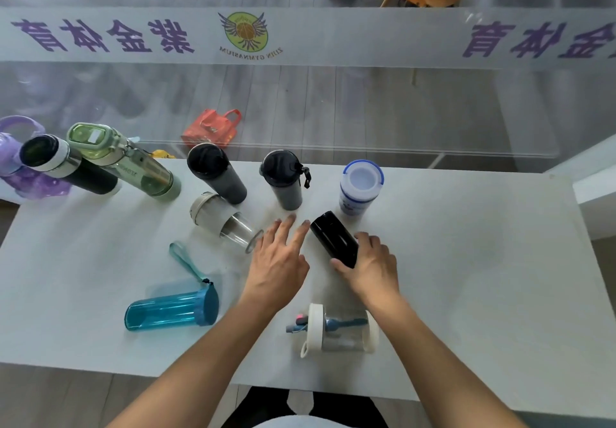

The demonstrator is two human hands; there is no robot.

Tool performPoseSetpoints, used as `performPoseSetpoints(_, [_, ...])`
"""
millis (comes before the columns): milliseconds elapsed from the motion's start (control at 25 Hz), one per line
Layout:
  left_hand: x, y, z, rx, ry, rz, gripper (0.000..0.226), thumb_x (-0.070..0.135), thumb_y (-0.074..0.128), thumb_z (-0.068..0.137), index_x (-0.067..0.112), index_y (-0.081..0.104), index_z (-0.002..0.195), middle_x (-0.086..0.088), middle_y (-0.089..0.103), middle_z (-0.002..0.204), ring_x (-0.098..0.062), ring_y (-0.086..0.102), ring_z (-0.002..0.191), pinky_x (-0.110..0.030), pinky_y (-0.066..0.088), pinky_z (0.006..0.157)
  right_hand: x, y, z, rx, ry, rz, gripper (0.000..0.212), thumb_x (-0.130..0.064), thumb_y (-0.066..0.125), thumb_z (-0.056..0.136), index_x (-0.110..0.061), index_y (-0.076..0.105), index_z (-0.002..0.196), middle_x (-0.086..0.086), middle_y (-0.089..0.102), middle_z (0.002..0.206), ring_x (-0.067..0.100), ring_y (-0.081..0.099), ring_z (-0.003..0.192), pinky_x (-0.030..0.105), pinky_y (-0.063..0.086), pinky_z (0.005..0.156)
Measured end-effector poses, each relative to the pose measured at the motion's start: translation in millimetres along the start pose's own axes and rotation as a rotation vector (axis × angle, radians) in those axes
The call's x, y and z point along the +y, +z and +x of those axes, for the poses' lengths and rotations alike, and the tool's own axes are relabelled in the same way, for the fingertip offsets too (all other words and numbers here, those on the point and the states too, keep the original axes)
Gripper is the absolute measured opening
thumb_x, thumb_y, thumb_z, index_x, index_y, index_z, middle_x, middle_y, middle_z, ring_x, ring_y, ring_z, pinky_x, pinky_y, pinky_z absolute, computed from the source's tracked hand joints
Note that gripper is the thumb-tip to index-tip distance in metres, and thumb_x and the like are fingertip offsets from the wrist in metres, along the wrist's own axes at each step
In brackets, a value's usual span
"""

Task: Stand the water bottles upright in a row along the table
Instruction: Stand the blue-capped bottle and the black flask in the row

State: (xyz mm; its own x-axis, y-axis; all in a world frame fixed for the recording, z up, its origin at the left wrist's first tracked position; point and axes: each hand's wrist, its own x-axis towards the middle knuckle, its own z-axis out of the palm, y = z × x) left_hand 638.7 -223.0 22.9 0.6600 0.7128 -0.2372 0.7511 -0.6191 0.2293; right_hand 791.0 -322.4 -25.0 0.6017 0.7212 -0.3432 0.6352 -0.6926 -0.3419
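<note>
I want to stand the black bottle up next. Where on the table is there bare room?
Free: the table right of the white-and-blue bottle, beyond the right hand holding the black bottle. Also the left stretch between the green bottle and blue bottle. The middle back is crowded.

Looks like a sports gym, by a glass partition. Frosted band on the glass carries a winged basketball logo with "ZIJIN GYMNASIUM" mirrored, plus large purple Chinese characters. Grey plank floor beyond the glass, red tote bag on it. Plain white table with drink bottles in front.
</note>
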Motion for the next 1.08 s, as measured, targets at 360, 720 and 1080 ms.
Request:
performPoseSetpoints(360, [-22,13,-30,-0.020,-0.027,-0.071,0.060,0.026,0.050,0.092,0.029,0.029,0.148,0.001,0.033,0.156,-0.022,0.028,0.141,-0.038,0.027,0.116,-10,20,28,-0.123,-0.022,-0.050,0.060,-0.042,0.069,0.080,-0.014,0.046,0.129,0.008,0.052,0.125,0.031,0.053,0.112,0.042,0.043,0.092])
performPoseSetpoints(720, [16,-42,8,0.198,0.187,-0.229,0.051,0.022,0.053,0.094,0.017,0.042,0.143,-0.004,0.049,0.138,-0.028,0.049,0.117,-0.037,0.038,0.103,23,-34,-40,0.305,-0.058,0.395,0.065,-0.032,0.082,0.066,-0.028,0.049,0.122,-0.003,0.064,0.111,0.025,0.058,0.096,0.039,0.046,0.082])
performPoseSetpoints(1080, [89,-54,94,0.069,0.263,-0.170,0.075,0.027,0.073,0.083,0.032,0.036,0.147,-0.012,0.030,0.150,-0.038,0.044,0.120,-0.039,0.036,0.105,77,-75,3,0.336,0.142,0.728,0.058,-0.032,0.085,0.070,-0.050,0.043,0.106,-0.017,0.063,0.100,0.010,0.064,0.097,0.030,0.053,0.082])
